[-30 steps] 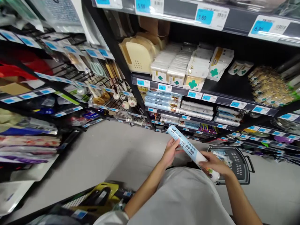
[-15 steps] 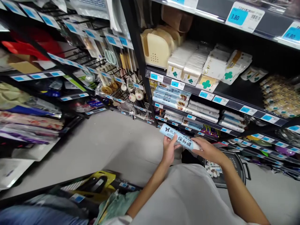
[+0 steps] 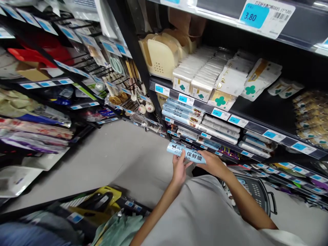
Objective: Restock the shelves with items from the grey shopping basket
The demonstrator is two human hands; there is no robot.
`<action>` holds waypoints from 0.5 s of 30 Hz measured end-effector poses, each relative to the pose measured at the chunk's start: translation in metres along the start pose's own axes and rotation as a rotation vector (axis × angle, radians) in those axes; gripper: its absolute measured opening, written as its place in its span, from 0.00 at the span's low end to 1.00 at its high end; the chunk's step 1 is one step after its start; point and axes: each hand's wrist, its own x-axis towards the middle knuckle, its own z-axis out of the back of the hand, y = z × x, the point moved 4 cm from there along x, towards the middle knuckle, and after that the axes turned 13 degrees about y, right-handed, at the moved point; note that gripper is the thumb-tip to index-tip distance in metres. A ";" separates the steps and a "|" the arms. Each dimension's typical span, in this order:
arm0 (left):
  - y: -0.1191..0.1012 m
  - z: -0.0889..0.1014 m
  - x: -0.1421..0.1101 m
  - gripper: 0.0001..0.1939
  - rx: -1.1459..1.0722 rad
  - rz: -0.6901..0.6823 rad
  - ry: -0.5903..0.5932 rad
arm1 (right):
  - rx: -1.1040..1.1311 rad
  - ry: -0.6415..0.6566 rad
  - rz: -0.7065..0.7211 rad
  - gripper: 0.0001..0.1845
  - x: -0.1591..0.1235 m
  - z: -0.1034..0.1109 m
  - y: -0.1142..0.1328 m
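Note:
A light-blue roll of cling film (image 3: 188,153) with dark printed lettering and a butterfly mark lies across both my hands, in front of the lower shelves. My left hand (image 3: 180,168) grips it from below, thumb over the printed side. Around the roll's right end my right hand (image 3: 212,164) is closed, covering that end. Similar blue rolls (image 3: 180,114) are stacked on the shelf just beyond, with white rolls (image 3: 219,131) to their right.
A dark shopping basket (image 3: 253,191) with a handle stands on the floor at right, partly behind my forearm. Cream plastic holders (image 3: 164,54) and white packs (image 3: 191,77) fill the shelf above. Hanging utensils (image 3: 133,92) are at left. Grey floor (image 3: 115,153) runs between the racks.
The roll and both hands have shifted slightly left in view, and the roll lies a little flatter. My right hand covers more of its right end. The shelves appear nearer.

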 end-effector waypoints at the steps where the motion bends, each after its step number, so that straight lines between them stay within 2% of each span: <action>1: 0.002 -0.005 0.004 0.33 0.001 -0.004 -0.013 | -0.002 -0.001 0.005 0.35 0.004 0.004 -0.006; 5: 0.007 -0.026 0.023 0.33 0.002 -0.028 -0.057 | -0.025 -0.013 0.056 0.31 0.019 0.021 -0.030; 10: 0.011 -0.053 0.043 0.31 -0.075 -0.017 -0.009 | -0.103 -0.066 0.063 0.28 0.031 0.054 -0.072; 12: 0.012 -0.056 0.046 0.32 -0.092 -0.017 -0.034 | -0.172 -0.105 0.003 0.27 0.032 0.072 -0.098; 15: 0.012 -0.051 0.046 0.30 -0.106 -0.039 -0.099 | -0.265 -0.153 -0.211 0.28 0.033 0.100 -0.147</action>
